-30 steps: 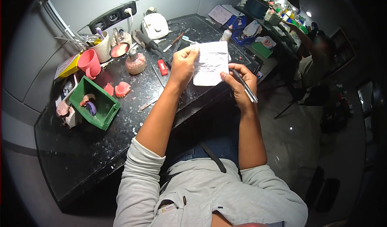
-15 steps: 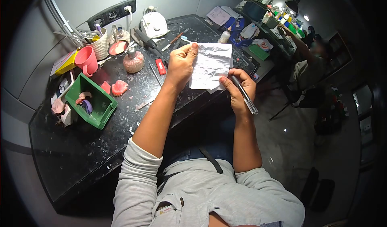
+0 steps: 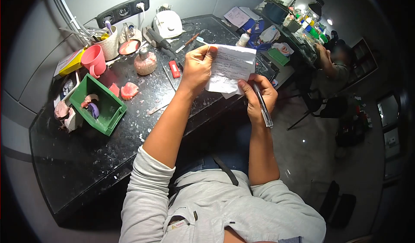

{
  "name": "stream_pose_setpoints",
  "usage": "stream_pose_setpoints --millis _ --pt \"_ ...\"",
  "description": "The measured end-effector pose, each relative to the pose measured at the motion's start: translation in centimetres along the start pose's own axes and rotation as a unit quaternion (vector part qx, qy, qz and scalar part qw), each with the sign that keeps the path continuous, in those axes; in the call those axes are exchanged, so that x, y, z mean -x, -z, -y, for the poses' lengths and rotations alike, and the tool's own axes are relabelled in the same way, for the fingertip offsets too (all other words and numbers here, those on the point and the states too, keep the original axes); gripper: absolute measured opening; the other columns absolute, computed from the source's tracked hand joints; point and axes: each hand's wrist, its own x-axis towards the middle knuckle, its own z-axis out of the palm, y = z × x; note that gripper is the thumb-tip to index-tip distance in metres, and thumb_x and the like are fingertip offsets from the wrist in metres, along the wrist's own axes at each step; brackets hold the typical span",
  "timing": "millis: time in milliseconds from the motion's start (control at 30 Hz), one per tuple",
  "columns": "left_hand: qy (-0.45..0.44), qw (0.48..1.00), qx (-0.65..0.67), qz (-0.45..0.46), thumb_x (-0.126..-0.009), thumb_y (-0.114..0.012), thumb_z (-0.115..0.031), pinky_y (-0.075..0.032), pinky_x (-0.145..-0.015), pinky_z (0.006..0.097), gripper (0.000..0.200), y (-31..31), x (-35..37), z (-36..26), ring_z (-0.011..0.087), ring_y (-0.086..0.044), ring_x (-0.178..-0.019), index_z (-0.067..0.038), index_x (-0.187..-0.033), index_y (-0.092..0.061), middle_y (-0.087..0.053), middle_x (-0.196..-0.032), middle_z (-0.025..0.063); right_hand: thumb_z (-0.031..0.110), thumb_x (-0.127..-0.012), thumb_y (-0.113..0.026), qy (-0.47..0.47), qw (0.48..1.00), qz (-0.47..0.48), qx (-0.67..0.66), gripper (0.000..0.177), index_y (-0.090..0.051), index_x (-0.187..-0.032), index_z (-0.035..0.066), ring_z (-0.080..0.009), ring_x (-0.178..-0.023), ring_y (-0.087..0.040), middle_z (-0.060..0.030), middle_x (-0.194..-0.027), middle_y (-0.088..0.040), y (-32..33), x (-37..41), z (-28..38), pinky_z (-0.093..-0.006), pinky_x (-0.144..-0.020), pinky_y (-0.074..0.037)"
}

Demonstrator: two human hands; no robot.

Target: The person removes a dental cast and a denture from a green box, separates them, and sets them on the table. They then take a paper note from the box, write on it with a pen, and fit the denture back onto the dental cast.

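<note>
A creased white sheet of paper point(image 3: 232, 66) with lines of handwriting is held up over the front of the dark bench. My left hand point(image 3: 199, 69) pinches its left edge, thumb on top near the upper corner. At the lower right corner, my right hand point(image 3: 259, 97) grips the sheet between thumb and fingers. The same hand also holds a pen point(image 3: 263, 107), dark and clear, slanting down across the palm. Behind my left hand lie a red lighter-like object point(image 3: 173, 69) and a toothbrush point(image 3: 201, 40).
A green bin point(image 3: 97, 109) with dental models stands on the bench point(image 3: 86, 165) at left, near a pink mug point(image 3: 94, 60) and a pink dental piece point(image 3: 129, 90). Behind are a glass jar point(image 3: 145, 62), a handpiece point(image 3: 161, 40) and a white machine point(image 3: 168, 23). A person point(image 3: 339, 68) sits at another bench.
The paper has shifted slightly right and tilted, so its writing shows more clearly. Both hands keep their grip. The person at the far bench has lowered an arm.
</note>
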Motion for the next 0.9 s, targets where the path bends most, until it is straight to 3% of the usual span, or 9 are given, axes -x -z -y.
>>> stream_pose_setpoints --millis 900 --pt "-0.014 1.000 -0.007 0.010 -0.099 -0.060 -0.036 -0.050 -0.073 0.0241 0.042 -0.08 0.18 -0.65 0.0067 -0.059 -0.080 0.004 -0.103 -0.071 -0.071 -0.089 0.0027 0.001 -0.085 -0.078 0.025 0.998 -0.043 0.033 0.019 -0.068 -0.100 -0.003 -0.0078 -0.078 -0.061 -0.0031 -0.086 -0.067 -0.30 0.39 -0.31 -0.0223 -0.069 -0.050"
